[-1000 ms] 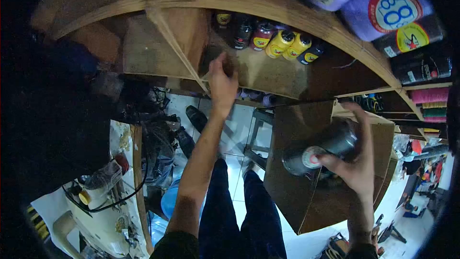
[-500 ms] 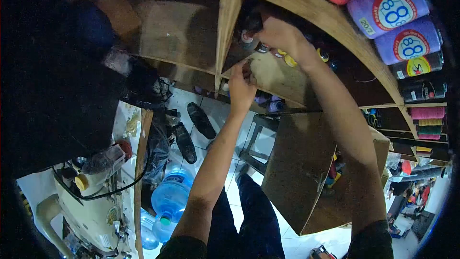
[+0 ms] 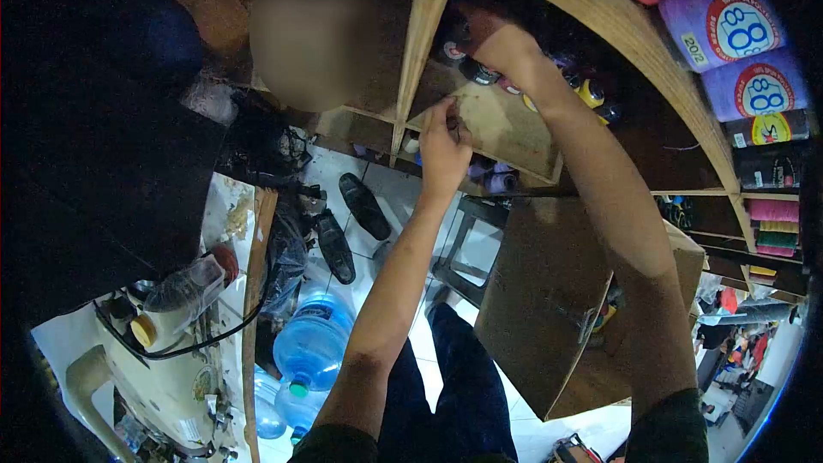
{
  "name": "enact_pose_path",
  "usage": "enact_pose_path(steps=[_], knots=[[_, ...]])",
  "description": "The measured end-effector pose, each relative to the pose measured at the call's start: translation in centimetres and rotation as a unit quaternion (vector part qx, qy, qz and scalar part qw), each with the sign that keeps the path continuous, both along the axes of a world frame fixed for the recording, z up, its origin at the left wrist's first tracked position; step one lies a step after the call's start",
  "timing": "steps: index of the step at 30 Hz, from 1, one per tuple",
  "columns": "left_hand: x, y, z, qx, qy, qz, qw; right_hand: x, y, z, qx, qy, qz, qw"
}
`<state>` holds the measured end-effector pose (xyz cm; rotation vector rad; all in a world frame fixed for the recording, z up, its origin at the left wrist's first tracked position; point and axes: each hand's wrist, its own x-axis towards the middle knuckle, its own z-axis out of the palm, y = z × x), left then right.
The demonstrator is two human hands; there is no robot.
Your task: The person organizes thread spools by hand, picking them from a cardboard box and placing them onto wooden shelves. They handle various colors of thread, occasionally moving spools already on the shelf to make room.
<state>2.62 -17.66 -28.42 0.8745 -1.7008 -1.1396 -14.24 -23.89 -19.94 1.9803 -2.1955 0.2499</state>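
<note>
My right hand (image 3: 507, 53) reaches into a wooden shelf compartment, where its fingers fade into shadow beside dark thread spools (image 3: 478, 73). Whether they hold a spool cannot be made out. My left hand (image 3: 446, 154) is at the compartment's front, close to the upright divider (image 3: 420, 43). Its fingers are curled together near the shelf board (image 3: 506, 129); anything between them is hidden. Beyond my right wrist lies a yellow-ended spool (image 3: 590, 93) among other dark ones.
Large purple thread cones (image 3: 720, 26) stand on the upper right shelf. Below are an open brown cabinet (image 3: 540, 291), a dark stool (image 3: 463, 270), black shoes (image 3: 364, 206) and blue water bottles (image 3: 313, 339). A cream sewing machine (image 3: 159, 377) stands at lower left.
The view has shifted, so the shelf appears further right. My right hand remains inside the compartment, and my left hand stays by its front with fingers curled.
</note>
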Motion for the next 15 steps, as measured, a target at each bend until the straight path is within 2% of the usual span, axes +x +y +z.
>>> enact_pose_path(steps=[3, 4, 6, 7, 9, 11, 13, 14, 15], knots=[[0.0, 0.2, -0.5, 0.009, -0.012, -0.012, 1.0, 3.1, 3.6, 6.1, 0.072, -0.14, -0.112, 0.981], [0.3, 0.2, 0.1, -0.002, -0.013, -0.017, 1.0, 3.7, 5.7, 6.9, -0.018, -0.115, -0.085, 0.99], [0.6, 0.7, 0.4, -0.026, -0.012, -0.008, 1.0, 4.4, 10.6, 9.6, -0.073, -0.207, 0.005, 0.976], [0.9, 1.4, 1.3, -0.021, -0.008, -0.01, 1.0, 4.9, 14.0, 11.5, -0.005, -0.273, 0.026, 0.962], [1.7, 3.7, 3.6, -0.008, -0.003, -0.029, 1.0, 4.7, 20.2, 14.7, 0.11, -0.408, 0.03, 0.906], [2.9, 7.4, 7.0, 0.046, 0.072, -0.075, 0.993, 3.9, 27.6, 16.8, 0.192, -0.549, -0.025, 0.813], [3.8, 11.2, 11.6, -0.039, 0.092, -0.163, 0.982, 0.9, 34.8, 16.6, 0.198, -0.576, -0.104, 0.786], [3.6, 13.4, 13.2, -0.034, 0.132, -0.223, 0.965, -0.6, 38.6, 15.6, 0.183, -0.626, -0.151, 0.743], [3.0, 14.9, 14.5, -0.031, 0.176, -0.272, 0.946, -2.3, 42.0, 15.0, 0.21, -0.634, -0.169, 0.725]])
